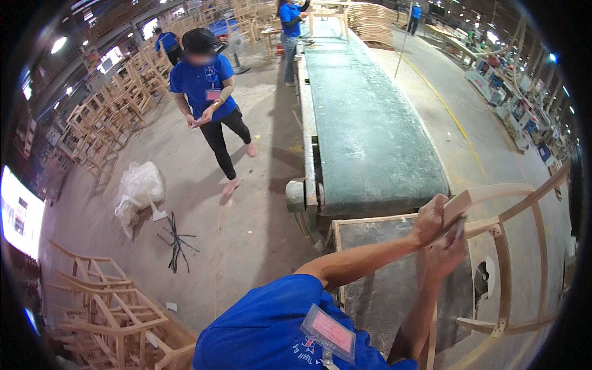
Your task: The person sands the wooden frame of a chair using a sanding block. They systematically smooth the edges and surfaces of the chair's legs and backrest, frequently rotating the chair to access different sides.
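A pale wooden chair frame (504, 265) with curved rails and legs stands at the right, over the edge of a dark-topped worktable (376, 271). My left hand (430, 220) is closed round the near end of its thick curved top piece. Just below it, my right hand (447, 250) is closed against the same end. A small greyish edge shows at its fingers, too little to name. Both arms reach to the right from blue sleeves.
Beyond the table runs a long green conveyor belt (370, 135). A person in a blue shirt (206, 86) stands left of it, holding something small. White sack (140, 188), black strips (176, 243) and stacked wooden frames (117, 308) lie at left. Another person (290, 24) works at the belt's far end.
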`<state>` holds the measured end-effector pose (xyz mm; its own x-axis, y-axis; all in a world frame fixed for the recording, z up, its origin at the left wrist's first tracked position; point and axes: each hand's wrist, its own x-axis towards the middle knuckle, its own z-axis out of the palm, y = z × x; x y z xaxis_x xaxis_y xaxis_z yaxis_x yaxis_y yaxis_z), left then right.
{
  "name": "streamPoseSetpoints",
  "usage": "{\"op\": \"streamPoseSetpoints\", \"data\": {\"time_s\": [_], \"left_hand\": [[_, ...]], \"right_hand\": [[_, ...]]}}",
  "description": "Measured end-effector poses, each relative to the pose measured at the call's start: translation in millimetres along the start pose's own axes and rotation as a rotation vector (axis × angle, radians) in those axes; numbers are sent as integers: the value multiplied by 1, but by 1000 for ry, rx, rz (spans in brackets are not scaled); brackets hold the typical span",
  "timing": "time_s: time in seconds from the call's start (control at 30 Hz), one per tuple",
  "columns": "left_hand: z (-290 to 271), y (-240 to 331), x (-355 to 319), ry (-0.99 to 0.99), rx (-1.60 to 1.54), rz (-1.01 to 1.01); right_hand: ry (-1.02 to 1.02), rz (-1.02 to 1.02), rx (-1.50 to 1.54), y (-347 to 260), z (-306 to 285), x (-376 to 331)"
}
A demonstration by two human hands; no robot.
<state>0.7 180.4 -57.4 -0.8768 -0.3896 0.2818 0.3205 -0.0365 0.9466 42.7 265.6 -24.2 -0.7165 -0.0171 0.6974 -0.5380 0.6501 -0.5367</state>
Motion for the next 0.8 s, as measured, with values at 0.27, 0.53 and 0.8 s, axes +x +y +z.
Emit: {"op": "streamPoseSetpoints", "data": {"time_s": [0.27,0.53,0.8], "left_hand": [[4,6,-7,28,-1,48],[-28,-58,7,77,1188,533],[-4,-3,0,-107,-273,-236]], "right_hand": [[-151,44,-115,41,-13,-31],[-297,200,477,33,-41,5],[-1,899,1503,34,-63,24]]}}
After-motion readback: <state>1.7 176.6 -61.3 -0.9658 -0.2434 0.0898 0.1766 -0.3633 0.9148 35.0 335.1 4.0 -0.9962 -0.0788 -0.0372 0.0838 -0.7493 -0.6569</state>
